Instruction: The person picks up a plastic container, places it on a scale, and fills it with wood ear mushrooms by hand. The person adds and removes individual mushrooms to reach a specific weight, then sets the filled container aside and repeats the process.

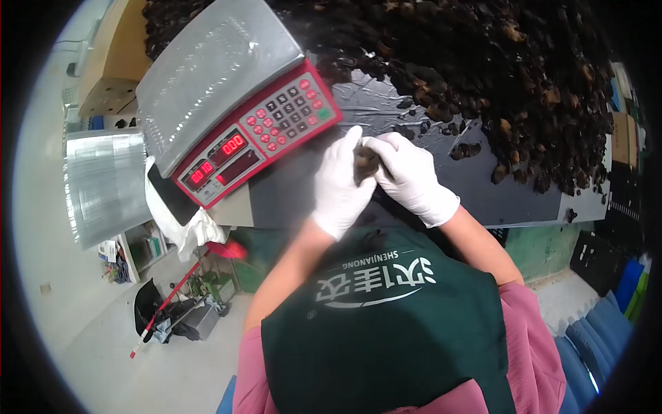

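Both of my hands wear white gloves and meet over the near side of the table. Between them is a brown mushroom piece [365,165], partly covered by the fingers. My left hand [343,183] is closed around its left side, and my right hand [412,172] grips it from the right. Beyond the hands lies a large heap of dark, wrinkled mushroom pieces [483,62], which look like wood ear. Several loose ones are scattered along the heap's near edge. A red digital scale [255,131] stands to the left of my hands, its display lit with red digits.
The scale's pan [214,69] is covered in clear plastic. Dark sheeting [296,186] covers the tabletop. A white cloth [183,231] hangs at the table's left edge. On the floor at left are a red-handled tool [172,297] and a dustpan [148,307]. A cardboard box [624,138] stands at right.
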